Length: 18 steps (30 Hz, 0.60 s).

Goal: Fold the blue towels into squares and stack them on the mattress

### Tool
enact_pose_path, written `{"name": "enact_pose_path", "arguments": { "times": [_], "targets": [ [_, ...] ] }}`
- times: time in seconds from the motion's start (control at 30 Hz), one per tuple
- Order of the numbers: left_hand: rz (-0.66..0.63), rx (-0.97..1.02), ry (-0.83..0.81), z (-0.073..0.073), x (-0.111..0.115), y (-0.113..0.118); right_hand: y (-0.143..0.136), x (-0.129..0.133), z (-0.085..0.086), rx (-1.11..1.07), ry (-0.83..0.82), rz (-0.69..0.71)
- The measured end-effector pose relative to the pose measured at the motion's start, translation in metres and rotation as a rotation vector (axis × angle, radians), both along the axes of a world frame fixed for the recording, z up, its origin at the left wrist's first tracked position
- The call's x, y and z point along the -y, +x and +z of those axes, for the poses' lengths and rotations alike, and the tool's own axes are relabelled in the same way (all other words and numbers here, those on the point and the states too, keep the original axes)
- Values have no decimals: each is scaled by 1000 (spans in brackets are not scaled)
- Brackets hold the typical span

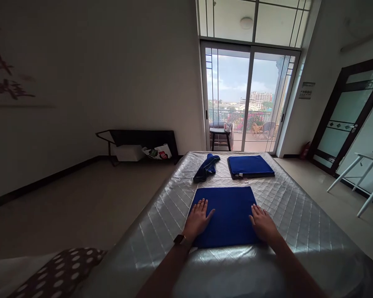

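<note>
By bed's point(155, 231) far edge: folded pile point(251, 164) looks done, crumpled cloth point(206, 167) doesn't. Left hand point(199, 220), right hand point(263, 222): fingers flat atop nearer blue panel point(228, 215).

A dark watch point(179, 239) with a squarish face circles the left wrist on a slim band point(184, 240), its colour unclear in shadow. Beyond the watch, the left hand point(199, 219) is bare; below it, a bare left forearm point(168, 269). To the watch's right, a bare right hand point(264, 223) and right forearm point(294, 265).
</note>
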State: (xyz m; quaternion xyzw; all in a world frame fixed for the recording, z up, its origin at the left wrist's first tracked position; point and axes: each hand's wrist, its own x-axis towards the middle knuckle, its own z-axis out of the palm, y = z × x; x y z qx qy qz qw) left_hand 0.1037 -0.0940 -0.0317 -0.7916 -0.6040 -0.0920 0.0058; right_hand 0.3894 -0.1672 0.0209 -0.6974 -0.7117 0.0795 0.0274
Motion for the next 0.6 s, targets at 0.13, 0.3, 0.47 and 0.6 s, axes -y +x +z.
{"name": "enact_pose_path", "arguments": {
  "times": [0.13, 0.3, 0.47, 0.6],
  "targets": [
    [6, 5, 24, -2, 0, 0, -4, 31, -14, -38, 18, 10],
    [-19, -54, 26, -4, -1, -2, -9, 34, -20, -61, 31, 2],
    [-22, -61, 15, -7, -8, -11, -10, 34, -22, -120, 72, 20],
    [-23, -41, -3, -2, -9, -1, -11, 36, -17, -149, 78, 20]
  ]
}}
